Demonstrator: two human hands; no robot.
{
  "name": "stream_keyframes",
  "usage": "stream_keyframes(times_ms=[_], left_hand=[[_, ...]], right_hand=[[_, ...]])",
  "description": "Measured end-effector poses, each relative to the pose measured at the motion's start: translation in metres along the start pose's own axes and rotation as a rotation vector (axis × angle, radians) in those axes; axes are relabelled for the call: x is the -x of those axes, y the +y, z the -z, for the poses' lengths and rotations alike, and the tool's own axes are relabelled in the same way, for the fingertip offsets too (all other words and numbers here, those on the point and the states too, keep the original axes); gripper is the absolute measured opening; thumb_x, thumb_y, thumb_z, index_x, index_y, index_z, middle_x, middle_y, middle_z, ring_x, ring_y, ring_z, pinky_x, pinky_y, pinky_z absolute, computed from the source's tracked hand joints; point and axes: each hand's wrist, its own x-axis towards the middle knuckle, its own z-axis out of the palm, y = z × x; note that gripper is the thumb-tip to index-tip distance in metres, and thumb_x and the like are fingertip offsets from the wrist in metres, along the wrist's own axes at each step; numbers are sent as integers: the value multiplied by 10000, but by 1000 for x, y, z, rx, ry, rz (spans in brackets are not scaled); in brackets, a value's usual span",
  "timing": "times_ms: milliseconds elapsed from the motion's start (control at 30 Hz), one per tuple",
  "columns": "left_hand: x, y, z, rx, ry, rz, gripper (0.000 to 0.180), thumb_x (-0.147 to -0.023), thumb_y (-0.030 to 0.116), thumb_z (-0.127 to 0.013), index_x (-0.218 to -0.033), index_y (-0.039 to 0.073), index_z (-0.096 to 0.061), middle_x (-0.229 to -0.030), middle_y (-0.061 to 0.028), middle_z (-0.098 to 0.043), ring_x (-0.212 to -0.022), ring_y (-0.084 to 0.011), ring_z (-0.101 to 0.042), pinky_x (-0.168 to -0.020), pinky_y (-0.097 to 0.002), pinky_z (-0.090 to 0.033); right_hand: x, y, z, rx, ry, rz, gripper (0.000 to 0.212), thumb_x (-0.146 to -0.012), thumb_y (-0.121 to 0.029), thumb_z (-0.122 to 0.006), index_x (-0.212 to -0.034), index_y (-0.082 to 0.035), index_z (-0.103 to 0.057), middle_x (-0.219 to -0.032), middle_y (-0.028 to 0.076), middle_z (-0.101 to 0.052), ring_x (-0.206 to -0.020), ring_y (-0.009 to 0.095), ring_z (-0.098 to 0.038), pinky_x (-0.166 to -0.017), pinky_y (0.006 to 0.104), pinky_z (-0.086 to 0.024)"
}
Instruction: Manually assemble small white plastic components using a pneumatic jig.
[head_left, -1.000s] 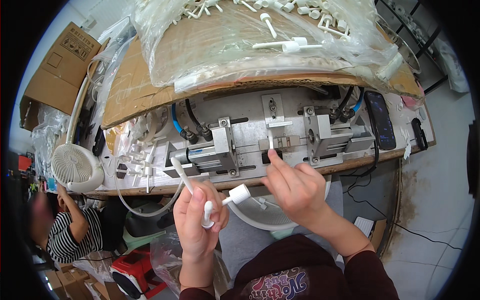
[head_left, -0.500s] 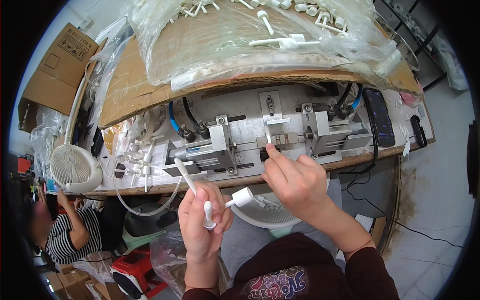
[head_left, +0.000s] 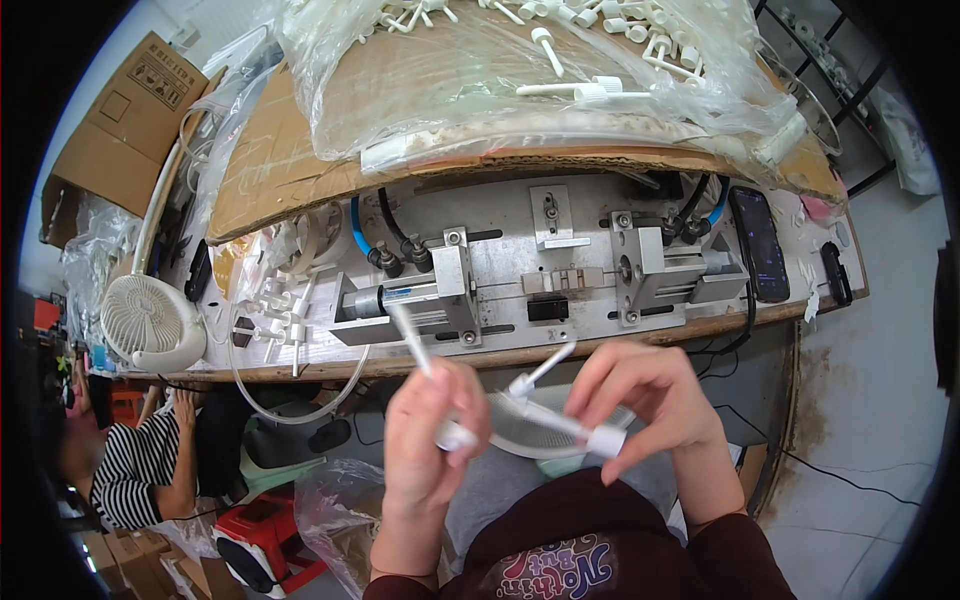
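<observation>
Head view: my left hand is closed on a white stick, apart from my right hand; a white capped tube slants between them, close at the right, whose grip I can't tell.

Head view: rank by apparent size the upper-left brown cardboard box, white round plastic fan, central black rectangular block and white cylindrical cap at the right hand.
Brown cardboard box
White round plastic fan
Black rectangular block and white cylindrical cap: too alike to rank, cap blurred.
</observation>
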Motion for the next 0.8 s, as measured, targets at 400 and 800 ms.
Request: stream_keyframes(times_ms=[400, 800], left_hand=[[-7, -3, -5, 233, 47, -13, 385, -1068, 406, -358, -1084, 45, -491, -810, -8, -420, -594, -60, -365, -429, -173, -255], [-6, -13, -10, 315, -1, 46, 526, -1046, 531, -305, -1068, 33, -471, -883, -22, -439, -619, -78, -354, -450, -180, -271]], right_hand=[[-25, 29, -17, 1618, 272, 388, 192, -680, -33, -675, -872, -27, -666, -1093, 109, -713, -498, 142, -518, -493, 256, -424], [-33, 26, -18, 1723, 234, 384, 90, -698, -86, -628, -781, -63, -599, -1071, 146, -714, -482, 76, -522, -484, 233, -362]])
